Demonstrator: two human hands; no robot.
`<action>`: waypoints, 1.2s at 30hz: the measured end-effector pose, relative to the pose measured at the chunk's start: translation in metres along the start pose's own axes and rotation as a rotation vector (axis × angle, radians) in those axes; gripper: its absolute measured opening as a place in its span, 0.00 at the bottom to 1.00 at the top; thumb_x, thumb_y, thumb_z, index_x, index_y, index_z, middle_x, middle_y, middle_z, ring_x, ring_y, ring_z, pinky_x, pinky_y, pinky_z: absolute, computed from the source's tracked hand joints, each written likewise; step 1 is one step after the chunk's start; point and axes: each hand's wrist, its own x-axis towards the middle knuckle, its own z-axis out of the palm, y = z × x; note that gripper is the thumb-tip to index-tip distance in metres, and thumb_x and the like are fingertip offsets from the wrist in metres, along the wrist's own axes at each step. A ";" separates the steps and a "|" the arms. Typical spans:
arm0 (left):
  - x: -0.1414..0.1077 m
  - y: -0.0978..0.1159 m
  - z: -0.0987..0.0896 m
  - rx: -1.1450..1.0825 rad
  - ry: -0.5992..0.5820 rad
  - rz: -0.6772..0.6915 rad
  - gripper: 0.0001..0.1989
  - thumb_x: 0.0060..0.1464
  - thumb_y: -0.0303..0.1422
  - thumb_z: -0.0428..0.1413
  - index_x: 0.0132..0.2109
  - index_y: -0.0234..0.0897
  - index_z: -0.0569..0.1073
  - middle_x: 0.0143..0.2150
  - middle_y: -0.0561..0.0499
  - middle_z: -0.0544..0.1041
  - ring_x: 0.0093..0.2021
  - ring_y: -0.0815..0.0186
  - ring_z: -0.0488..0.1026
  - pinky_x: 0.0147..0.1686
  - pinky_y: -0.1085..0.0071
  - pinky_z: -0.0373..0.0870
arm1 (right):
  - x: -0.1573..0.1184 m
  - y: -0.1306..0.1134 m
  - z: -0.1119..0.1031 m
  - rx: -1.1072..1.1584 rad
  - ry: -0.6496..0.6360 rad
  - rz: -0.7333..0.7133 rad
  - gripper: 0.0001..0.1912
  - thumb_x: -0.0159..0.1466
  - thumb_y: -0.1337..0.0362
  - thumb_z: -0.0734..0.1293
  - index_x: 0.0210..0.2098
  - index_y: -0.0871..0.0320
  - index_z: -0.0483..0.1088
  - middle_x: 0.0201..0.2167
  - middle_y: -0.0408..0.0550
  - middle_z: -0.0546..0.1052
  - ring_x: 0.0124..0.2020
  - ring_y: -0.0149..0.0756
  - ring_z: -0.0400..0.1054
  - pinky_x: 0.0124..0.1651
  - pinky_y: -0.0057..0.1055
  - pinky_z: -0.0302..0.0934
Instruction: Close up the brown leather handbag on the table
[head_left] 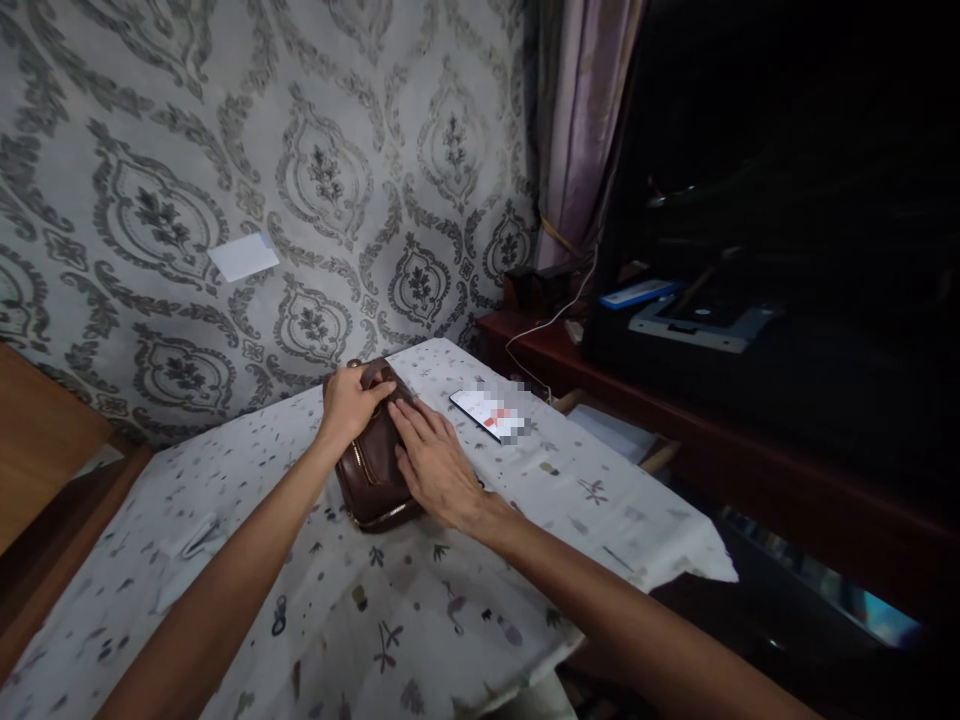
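Observation:
A brown leather bag (382, 465) with gold-coloured zippers lies on a white patterned tablecloth (315, 600). My left hand (351, 402) grips the bag's far left end by a strap or flap, its thumb laid over the top. Most of the left fingers are hidden behind the thumb and the bag. Flat against the bag's upper right side rests my right hand (435, 460), fingers stretched out and holding nothing. To the right of that hand, a phone (480, 412) with a lit screen, partly blurred out, lies on the cloth.
A crumpled white cloth (191, 545) lies at the left. Beyond the table's right edge are an open drawer (611, 430), a dark red stand (540, 350) with a white cable (551, 325), and a large dark screen (787, 200). A patterned wall (322, 180) rises behind.

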 end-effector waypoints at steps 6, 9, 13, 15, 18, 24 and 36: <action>0.000 0.000 0.002 -0.064 0.039 -0.036 0.11 0.44 0.40 0.61 0.25 0.38 0.72 0.21 0.56 0.70 0.25 0.68 0.65 0.28 0.72 0.58 | 0.015 -0.014 -0.008 -0.085 -0.067 0.076 0.26 0.71 0.68 0.56 0.67 0.65 0.61 0.68 0.57 0.64 0.70 0.53 0.53 0.69 0.56 0.51; -0.002 0.005 0.000 -0.079 0.042 -0.055 0.10 0.42 0.38 0.62 0.23 0.38 0.72 0.20 0.57 0.69 0.24 0.68 0.64 0.28 0.71 0.58 | 0.016 -0.017 -0.008 -0.086 -0.084 0.094 0.26 0.70 0.69 0.56 0.66 0.66 0.62 0.68 0.56 0.64 0.70 0.56 0.53 0.68 0.56 0.53; -0.003 0.011 -0.003 -0.103 0.037 -0.056 0.09 0.42 0.36 0.62 0.23 0.37 0.72 0.20 0.56 0.70 0.25 0.68 0.65 0.28 0.71 0.57 | 0.011 -0.012 0.000 -0.003 -0.046 0.069 0.26 0.72 0.67 0.54 0.68 0.67 0.60 0.70 0.57 0.61 0.72 0.54 0.50 0.70 0.54 0.53; -0.004 0.013 -0.003 -0.108 0.040 -0.067 0.10 0.42 0.37 0.62 0.22 0.37 0.72 0.19 0.57 0.69 0.24 0.69 0.64 0.28 0.71 0.57 | 0.008 -0.007 0.006 0.051 -0.008 0.058 0.27 0.72 0.67 0.53 0.68 0.70 0.58 0.71 0.61 0.58 0.73 0.53 0.48 0.71 0.53 0.52; -0.004 0.012 -0.003 -0.118 0.038 -0.074 0.11 0.43 0.36 0.62 0.21 0.37 0.71 0.19 0.57 0.69 0.23 0.69 0.64 0.27 0.71 0.56 | 0.005 0.001 0.014 0.129 0.047 0.031 0.28 0.72 0.66 0.53 0.68 0.72 0.58 0.71 0.65 0.57 0.73 0.52 0.46 0.72 0.53 0.50; -0.007 0.007 0.000 -0.122 0.044 -0.058 0.11 0.43 0.39 0.62 0.22 0.37 0.72 0.21 0.55 0.71 0.24 0.68 0.65 0.28 0.71 0.58 | 0.003 0.008 0.018 0.237 0.081 -0.011 0.28 0.72 0.65 0.54 0.70 0.66 0.55 0.72 0.62 0.56 0.74 0.47 0.43 0.73 0.53 0.48; -0.011 0.010 -0.005 -0.112 -0.012 -0.025 0.11 0.44 0.39 0.60 0.23 0.37 0.70 0.22 0.54 0.71 0.28 0.66 0.67 0.30 0.71 0.60 | 0.003 0.008 0.017 0.191 0.089 -0.024 0.28 0.73 0.66 0.54 0.71 0.63 0.53 0.72 0.60 0.57 0.74 0.45 0.43 0.72 0.52 0.51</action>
